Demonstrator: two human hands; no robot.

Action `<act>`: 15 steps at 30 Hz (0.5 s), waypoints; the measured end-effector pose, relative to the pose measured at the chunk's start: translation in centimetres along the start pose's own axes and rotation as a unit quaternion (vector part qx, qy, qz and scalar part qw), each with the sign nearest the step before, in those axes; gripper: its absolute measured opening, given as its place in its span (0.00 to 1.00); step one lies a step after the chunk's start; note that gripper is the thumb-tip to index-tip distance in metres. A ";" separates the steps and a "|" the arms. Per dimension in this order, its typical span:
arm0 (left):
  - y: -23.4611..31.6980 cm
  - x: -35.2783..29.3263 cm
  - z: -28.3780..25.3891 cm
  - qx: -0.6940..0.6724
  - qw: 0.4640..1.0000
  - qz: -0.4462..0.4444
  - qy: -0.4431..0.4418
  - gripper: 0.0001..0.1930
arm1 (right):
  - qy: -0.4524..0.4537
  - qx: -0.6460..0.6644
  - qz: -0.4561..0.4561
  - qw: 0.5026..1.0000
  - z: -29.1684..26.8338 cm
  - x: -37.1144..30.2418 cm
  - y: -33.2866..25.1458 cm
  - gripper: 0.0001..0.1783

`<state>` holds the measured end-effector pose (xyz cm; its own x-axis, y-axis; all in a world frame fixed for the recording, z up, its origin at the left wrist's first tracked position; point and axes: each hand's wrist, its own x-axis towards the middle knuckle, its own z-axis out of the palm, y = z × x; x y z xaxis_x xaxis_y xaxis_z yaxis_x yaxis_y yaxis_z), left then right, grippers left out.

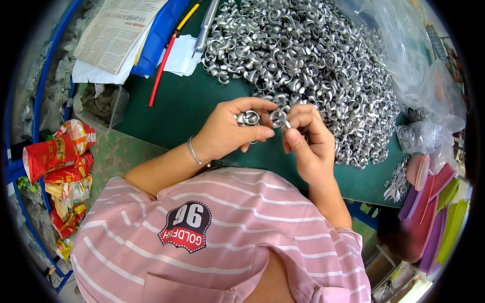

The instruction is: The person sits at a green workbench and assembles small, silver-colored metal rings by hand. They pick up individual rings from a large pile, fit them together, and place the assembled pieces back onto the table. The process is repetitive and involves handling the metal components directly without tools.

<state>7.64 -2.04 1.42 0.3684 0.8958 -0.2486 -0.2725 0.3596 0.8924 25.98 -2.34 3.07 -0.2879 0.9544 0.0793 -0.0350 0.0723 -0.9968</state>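
While pinching a silvery metal ring (279, 119) between thumb and fingers of the right hand (311, 146), best to keep the hold light, so as to leave most of the band in view; cradling several loose rings (247, 118) in the curled fingers of the left hand (227, 123), better to steady that hand just beside the right, close over the green table (166, 113) and next to the near edge of the big ring pile (303, 60); cannot tell from this view whether touching at the fingertips; probably wise to handle one at a time, turning slowly with the fingertips rather than the wrist; worth guarding against a slip between loosened left fingers, with little chance of picking out a dropped piece among so many alike; likewise sensible to avoid brushing the clear plastic bag (404, 55) beside the pile.
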 end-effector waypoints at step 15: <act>0.2 -0.5 -0.3 -0.010 0.998 -0.068 0.012 0.06 | 0.001 0.336 0.247 0.909 0.9 0.1 0.4 0.06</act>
<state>7.11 -2.33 1.56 0.3815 0.8445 -0.3759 -0.2402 0.4832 0.8419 25.12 -2.48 2.65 -0.4257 0.8226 -0.3769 -0.4789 -0.5582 -0.6775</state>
